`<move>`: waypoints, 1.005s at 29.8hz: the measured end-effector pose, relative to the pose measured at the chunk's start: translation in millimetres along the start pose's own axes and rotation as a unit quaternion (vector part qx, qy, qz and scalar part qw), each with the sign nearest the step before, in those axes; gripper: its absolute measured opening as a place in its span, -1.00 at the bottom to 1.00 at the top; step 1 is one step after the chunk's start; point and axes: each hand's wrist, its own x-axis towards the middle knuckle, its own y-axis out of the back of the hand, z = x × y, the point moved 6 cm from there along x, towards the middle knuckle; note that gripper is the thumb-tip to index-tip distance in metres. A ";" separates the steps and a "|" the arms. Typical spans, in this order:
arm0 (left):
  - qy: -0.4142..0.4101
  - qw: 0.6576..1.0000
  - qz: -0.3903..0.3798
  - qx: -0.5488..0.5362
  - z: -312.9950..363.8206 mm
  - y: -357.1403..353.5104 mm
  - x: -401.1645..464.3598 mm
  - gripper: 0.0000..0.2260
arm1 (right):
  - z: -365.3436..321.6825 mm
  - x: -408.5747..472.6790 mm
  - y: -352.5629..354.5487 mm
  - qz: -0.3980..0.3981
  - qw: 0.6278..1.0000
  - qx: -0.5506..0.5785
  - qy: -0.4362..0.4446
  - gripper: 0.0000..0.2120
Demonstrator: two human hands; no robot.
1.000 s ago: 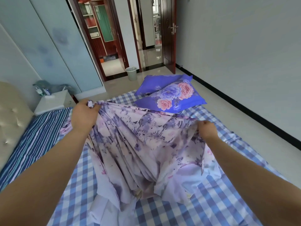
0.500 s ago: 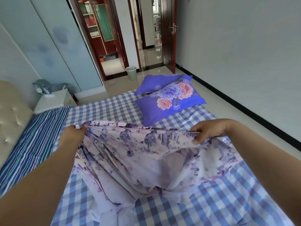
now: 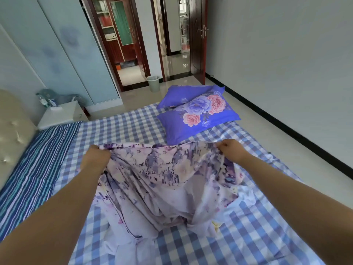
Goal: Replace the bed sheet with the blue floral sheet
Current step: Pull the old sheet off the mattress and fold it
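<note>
Both hands were on the floral sheet [image 3: 162,180]: left hand [image 3: 95,157] had its fingers curled round the top hem at one end, right hand [image 3: 232,150] pinched the same hem further along. Hem was stretched roughly level between them, held up off the bed. Rest of the sheet hung down in a bunch and pooled on the blue-and-white checked sheet [image 3: 257,236] that was covering the mattress. Print read pale purple-blue floral; it looked like the reverse side was facing the camera, not certain.

Checked sheet was on the bed, so by my read the swap wasn't done. Step in hand looked like opening out the floral sheet to find its edges.

How I'd have done it well:
- Keep both grips on the hem and walk the hands apart until each reaches a corner. The fabric was folded over itself below the hem, so a shake without corners would just tangle it.
- Lift high enough that the bunched lower part cleared the bed before flicking outward.
- Aim the throw away from the two blue floral pillows [image 3: 198,115] stacked at the far side, or shift them first; the sheet would have snagged there.

Striped cover [image 3: 32,169] lay along the padded headboard [image 3: 11,129] side, with a nightstand [image 3: 61,115] beyond it.
</note>
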 end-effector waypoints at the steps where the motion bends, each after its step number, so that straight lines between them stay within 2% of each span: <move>1: -0.034 0.999 -0.019 0.007 14.6 -3.4 -7.2 -0.57 | -10.5 -2.3 -6.3 -0.012 1.000 0.007 0.011 -0.74; 4: -0.192 0.971 -0.104 0.093 68.7 -23.0 -37.2 -0.38 | -51.7 -12.5 -27.5 -0.077 0.992 -0.008 0.096 -0.69; 8: -0.408 0.852 -0.268 0.186 123.5 -62.0 -113.8 -0.25 | -105.7 -34.5 -50.0 -0.136 0.965 -0.041 0.219 -0.65; 10: -0.442 0.813 -0.341 0.165 133.6 -73.6 -141.5 -0.36 | -120.4 -45.4 -56.9 -0.159 0.949 -0.088 0.257 -0.75; 11: -0.437 0.805 -0.373 0.146 135.1 -78.1 -148.1 -0.53 | -123.7 -50.6 -58.5 -0.164 0.943 -0.107 0.269 -0.78; 13: -0.404 0.807 -0.416 0.113 130.1 -86.6 -149.5 -0.88 | -119.1 -56.0 -60.4 -0.178 0.942 -0.102 0.267 -0.77; 16: -0.410 0.818 -0.386 0.119 126.8 -91.6 -148.1 -0.84 | -101.9 -60.0 -59.1 -0.199 0.951 -0.064 0.230 -0.82; 18: -0.409 0.826 -0.362 0.139 125.6 -92.7 -143.6 -0.88 | -88.9 -64.2 -57.4 -0.221 0.949 -0.073 0.215 -0.84; 20: -0.383 0.840 -0.354 0.153 120.8 -88.1 -135.4 -0.71 | -74.8 -68.0 -51.0 -0.251 0.947 -0.060 0.192 -0.89; 22: -0.358 0.853 -0.356 0.129 116.4 -81.7 -128.7 -0.66 | -59.8 -69.0 -40.2 -0.267 0.951 0.009 0.157 -0.93; 24: -0.351 0.858 -0.361 0.100 113.7 -76.4 -125.7 -0.69 | -49.0 -70.3 -27.3 -0.245 0.957 0.087 0.127 -0.82; 26: -0.344 0.867 -0.354 0.074 112.7 -74.1 -124.4 -0.64 | -35.7 -70.3 -25.9 -0.209 0.952 0.214 0.068 -0.66; 28: -0.330 0.877 -0.348 0.034 113.4 -70.7 -128.2 -0.68 | -22.0 -75.3 -41.6 -0.208 0.911 0.355 -0.026 -0.65; 30: -0.305 0.889 -0.341 -0.006 112.8 -69.8 -126.4 -0.66 | -13.6 -82.3 -65.7 -0.217 0.873 0.432 -0.068 -0.72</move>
